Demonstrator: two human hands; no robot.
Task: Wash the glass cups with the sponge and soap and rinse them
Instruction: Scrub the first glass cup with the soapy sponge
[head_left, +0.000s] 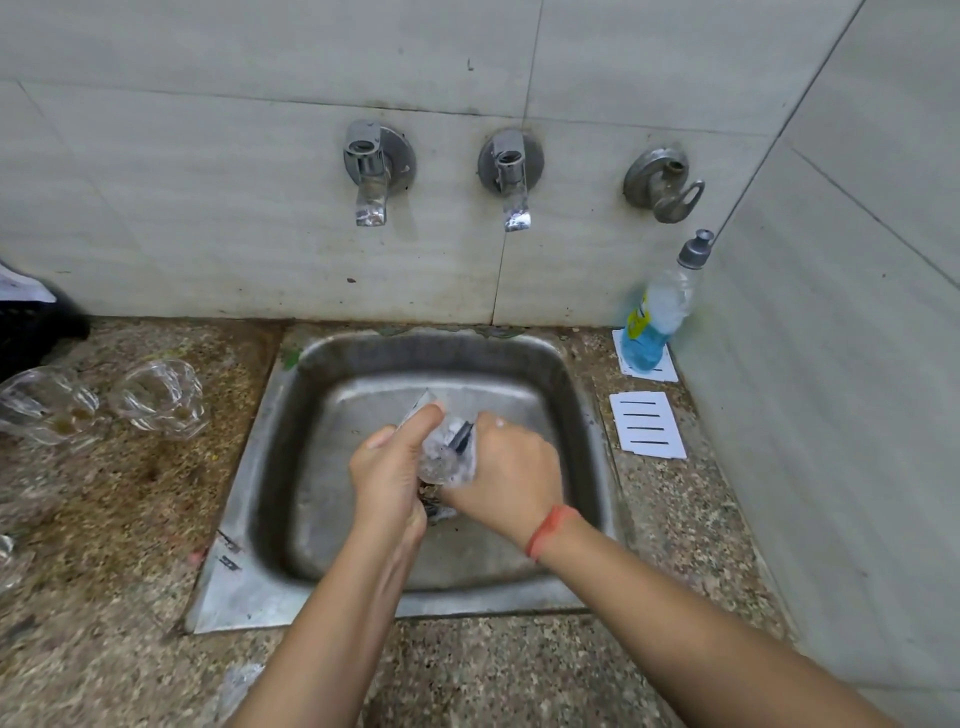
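Note:
Over the steel sink (311, 415) both hands hold one clear glass cup (441, 457), tilted and foamy. My left hand (389, 467) grips the cup's side, thumb along its rim. My right hand (509, 473) is closed against the cup's other side on a dark scrubbing sponge (462, 436), which shows only as a dark strip behind the glass. Two more glass cups (161, 397) (47, 402) lie on the counter to the left. A soap bottle (657, 312) with blue liquid stands at the back right corner.
Three wall taps (371, 176) (511, 179) (665, 184) hang above the sink; no water runs. Two white slotted trays (647, 423) (670, 371) lie on the speckled counter at right. A dark object (31, 332) sits at the far left against the tiled wall.

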